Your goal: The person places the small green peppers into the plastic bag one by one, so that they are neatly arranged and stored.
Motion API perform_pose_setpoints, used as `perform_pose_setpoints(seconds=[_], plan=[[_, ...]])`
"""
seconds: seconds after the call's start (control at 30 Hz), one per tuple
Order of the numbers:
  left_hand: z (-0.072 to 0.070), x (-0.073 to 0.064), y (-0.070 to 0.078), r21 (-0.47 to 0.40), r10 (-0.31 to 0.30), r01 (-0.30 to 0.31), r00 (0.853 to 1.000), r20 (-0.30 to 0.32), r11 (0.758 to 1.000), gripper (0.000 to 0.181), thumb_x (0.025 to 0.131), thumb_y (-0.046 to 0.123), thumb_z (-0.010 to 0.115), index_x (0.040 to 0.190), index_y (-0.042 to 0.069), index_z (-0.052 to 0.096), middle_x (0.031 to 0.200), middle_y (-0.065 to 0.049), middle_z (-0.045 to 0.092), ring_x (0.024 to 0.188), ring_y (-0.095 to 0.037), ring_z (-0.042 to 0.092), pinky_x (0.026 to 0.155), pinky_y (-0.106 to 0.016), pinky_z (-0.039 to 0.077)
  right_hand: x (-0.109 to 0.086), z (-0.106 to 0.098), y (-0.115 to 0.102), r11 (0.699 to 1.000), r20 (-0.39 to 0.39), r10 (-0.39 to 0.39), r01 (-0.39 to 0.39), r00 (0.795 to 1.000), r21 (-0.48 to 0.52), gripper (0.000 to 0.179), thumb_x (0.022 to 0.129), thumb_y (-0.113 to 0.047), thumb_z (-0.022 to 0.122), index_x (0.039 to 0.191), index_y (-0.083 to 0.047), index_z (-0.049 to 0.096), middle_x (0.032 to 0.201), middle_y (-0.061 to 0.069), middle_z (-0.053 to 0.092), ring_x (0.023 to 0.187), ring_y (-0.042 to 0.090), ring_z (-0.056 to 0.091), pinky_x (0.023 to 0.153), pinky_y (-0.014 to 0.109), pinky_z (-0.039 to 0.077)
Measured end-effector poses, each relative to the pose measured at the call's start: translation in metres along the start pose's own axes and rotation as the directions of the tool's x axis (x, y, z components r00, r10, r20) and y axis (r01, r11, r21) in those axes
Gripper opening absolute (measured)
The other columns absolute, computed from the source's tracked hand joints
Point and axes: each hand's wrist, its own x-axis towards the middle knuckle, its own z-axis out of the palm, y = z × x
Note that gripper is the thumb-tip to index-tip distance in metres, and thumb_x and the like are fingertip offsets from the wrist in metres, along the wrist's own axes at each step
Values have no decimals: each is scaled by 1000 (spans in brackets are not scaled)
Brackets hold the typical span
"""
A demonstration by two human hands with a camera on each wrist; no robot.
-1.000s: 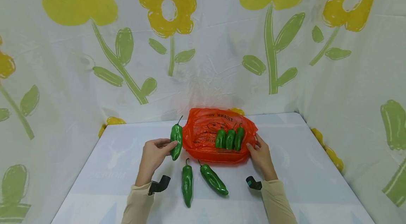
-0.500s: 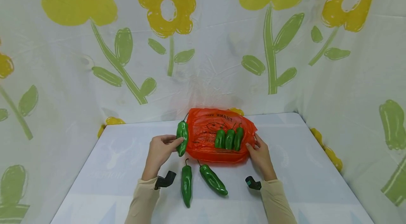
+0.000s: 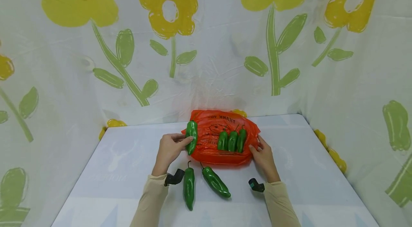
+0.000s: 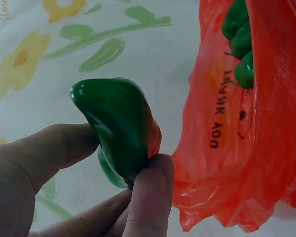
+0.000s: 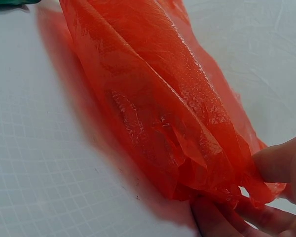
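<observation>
My left hand (image 3: pixel 172 147) pinches a glossy green chili pepper (image 3: pixel 192 137) between thumb and fingers, upright at the left end of a red plastic bag (image 3: pixel 206 157). In the left wrist view the held pepper (image 4: pixel 118 123) points its blunt tip toward the camera, beside the bag (image 4: pixel 207 163) with its printed lettering. At the bag's right end, my right hand (image 3: pixel 264 155) grips the edge; the right wrist view shows thumb and fingers (image 5: pixel 274 217) on the crumpled plastic (image 5: pixel 148 98). Three green peppers (image 3: pixel 232 141) stand side by side in the bag's open mouth.
Two more green peppers lie on the white table (image 3: pixel 106 187) in front of the bag: one nearly straight (image 3: pixel 189 188), one slanted (image 3: pixel 216 182). Behind the table hangs a flower-printed curtain (image 3: pixel 212 41), which also runs along both sides.
My left hand has carried its pepper rightward, from beside the bag to overlapping the bag's left end. The right hand, the bag and the other peppers have stayed almost still.
</observation>
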Motion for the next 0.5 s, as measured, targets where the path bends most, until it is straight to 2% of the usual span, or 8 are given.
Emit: perform_pose_setpoints(seconds=[0.1, 0.17, 0.33, 0.5], plan=[[4, 2, 2, 11, 9, -9, 1000, 0, 1000, 38, 89, 27, 81, 111, -5, 77, 96, -19, 79, 77, -33, 76, 67, -27, 59, 0, 0, 1, 1000, 0, -2, 2, 1000, -1, 69, 105, -19, 56, 164, -4, 22, 163, 27, 36, 146, 46, 43, 117, 57, 41], [6, 4, 3, 26, 9, -9, 1000, 0, 1000, 39, 89, 28, 81, 111, -4, 77, 96, -18, 79, 77, -31, 75, 66, -25, 57, 0, -1, 0, 1000, -3, -5, 5, 1000, 0, 69, 105, -19, 56, 164, -4, 22, 163, 27, 36, 145, 46, 43, 117, 58, 41], [13, 10, 2, 42, -12, 12, 1000, 3, 999, 41, 89, 31, 81, 112, -3, 77, 100, -17, 79, 75, -16, 74, 69, -28, 60, -1, -1, 0, 1000, -4, -5, 5, 1000, -4, 70, 105, -19, 56, 164, -4, 22, 163, 28, 36, 146, 46, 42, 117, 58, 40], [19, 14, 1, 33, -36, 35, 999, 21, 999, 42, 89, 33, 81, 111, -2, 77, 104, -17, 79, 75, -15, 73, 72, -31, 62, -1, -1, 1, 1000, 3, 2, -2, 1000, -1, 70, 105, -19, 55, 164, -4, 21, 165, 26, 33, 147, 46, 41, 118, 57, 40]])
